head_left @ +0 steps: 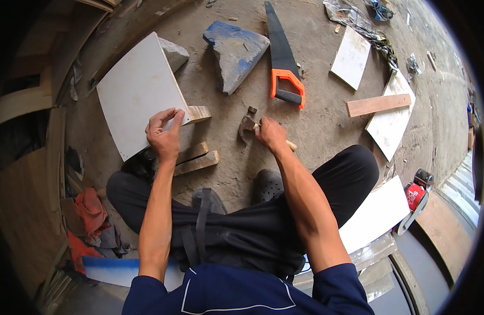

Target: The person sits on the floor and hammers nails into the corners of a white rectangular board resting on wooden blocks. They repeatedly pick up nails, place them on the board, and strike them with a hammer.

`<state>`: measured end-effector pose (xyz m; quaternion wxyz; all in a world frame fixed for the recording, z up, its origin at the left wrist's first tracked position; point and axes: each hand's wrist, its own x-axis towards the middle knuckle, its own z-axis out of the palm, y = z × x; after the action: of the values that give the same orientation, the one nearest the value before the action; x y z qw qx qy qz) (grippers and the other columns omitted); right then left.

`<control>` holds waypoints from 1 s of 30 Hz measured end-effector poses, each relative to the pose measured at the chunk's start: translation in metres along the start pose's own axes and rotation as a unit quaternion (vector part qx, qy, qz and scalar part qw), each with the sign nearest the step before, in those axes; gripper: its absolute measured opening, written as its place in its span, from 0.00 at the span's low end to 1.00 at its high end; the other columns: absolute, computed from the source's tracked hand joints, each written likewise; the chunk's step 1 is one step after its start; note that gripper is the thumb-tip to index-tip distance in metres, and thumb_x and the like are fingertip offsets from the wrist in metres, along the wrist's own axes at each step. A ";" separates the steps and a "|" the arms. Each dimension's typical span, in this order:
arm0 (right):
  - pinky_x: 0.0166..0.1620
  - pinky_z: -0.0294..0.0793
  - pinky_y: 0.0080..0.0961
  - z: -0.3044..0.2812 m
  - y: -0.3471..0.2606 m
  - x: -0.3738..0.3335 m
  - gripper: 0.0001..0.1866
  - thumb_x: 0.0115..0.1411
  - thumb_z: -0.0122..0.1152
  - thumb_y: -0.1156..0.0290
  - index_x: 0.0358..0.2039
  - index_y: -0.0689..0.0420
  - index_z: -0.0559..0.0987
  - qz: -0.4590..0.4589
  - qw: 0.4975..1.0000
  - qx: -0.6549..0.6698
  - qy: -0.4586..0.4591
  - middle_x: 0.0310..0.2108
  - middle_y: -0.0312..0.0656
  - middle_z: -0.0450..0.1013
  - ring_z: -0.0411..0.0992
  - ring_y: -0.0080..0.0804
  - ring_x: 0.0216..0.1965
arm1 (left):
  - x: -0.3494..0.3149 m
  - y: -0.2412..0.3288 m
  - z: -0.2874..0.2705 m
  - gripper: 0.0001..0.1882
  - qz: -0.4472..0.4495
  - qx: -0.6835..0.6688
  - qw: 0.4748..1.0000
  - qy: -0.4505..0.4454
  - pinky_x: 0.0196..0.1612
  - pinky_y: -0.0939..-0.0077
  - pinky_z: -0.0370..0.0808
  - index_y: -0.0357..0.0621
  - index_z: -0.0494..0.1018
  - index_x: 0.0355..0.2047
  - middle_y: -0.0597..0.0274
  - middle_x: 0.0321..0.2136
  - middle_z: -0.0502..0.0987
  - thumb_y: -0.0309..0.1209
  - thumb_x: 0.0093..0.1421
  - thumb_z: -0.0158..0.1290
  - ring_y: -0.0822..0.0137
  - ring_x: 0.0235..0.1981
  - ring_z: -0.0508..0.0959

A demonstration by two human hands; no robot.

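Observation:
My right hand (pixel 272 134) is closed round the wooden handle of a claw hammer (pixel 246 126), whose rusty head is just above the ground. My left hand (pixel 164 135) is at the near right corner of a white board (pixel 139 94), thumb and fingers pinched together. Whatever is between those fingertips is too small to make out. A wooden block (pixel 199 114) sits under the board's right edge, by my left fingertips. Two short wood pieces (pixel 197 163) lie on the ground beside my left wrist.
A blue-stained concrete chunk (pixel 236 52) and a handsaw (pixel 285 68) with an orange handle lie ahead. To the right are white board offcuts (pixel 352 58), a wooden strip (pixel 378 105) and a red belt sander (pixel 415 197). Orange cloth (pixel 91 210) is heaped at left.

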<state>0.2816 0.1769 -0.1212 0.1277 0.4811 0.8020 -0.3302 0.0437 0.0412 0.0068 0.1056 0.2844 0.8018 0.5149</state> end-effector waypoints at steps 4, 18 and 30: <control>0.46 0.76 0.49 0.004 0.006 0.003 0.16 0.58 0.58 0.60 0.41 0.58 0.77 -0.009 1.000 0.009 0.012 0.41 0.52 0.77 0.77 0.52 0.45 | 0.002 0.000 0.003 0.12 0.065 0.135 0.988 0.032 0.52 0.69 0.70 0.47 0.85 0.36 0.65 0.35 0.82 0.37 0.53 0.69 0.67 0.44 0.78; 0.46 0.77 0.49 0.003 0.004 0.003 0.17 0.58 0.57 0.59 0.40 0.58 0.79 -0.017 1.000 0.008 0.021 0.41 0.52 0.77 0.77 0.51 0.45 | 0.004 0.009 -0.001 0.07 0.150 0.216 0.965 -0.018 0.50 0.70 0.74 0.44 0.85 0.36 0.63 0.36 0.84 0.29 0.56 0.66 0.66 0.44 0.78; 0.45 0.77 0.48 0.003 0.004 0.005 0.17 0.56 0.58 0.60 0.39 0.59 0.79 -0.024 0.999 0.010 0.019 0.41 0.53 0.77 0.77 0.52 0.45 | 0.003 0.005 -0.001 0.07 0.164 0.198 0.966 -0.006 0.55 0.71 0.62 0.50 0.85 0.35 0.72 0.33 0.84 0.33 0.56 0.66 0.69 0.44 0.77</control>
<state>0.2819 0.1794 -0.1278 0.0999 0.4694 0.8122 -0.3316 0.0423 0.0441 0.0123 -0.0334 0.4301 0.8296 0.3546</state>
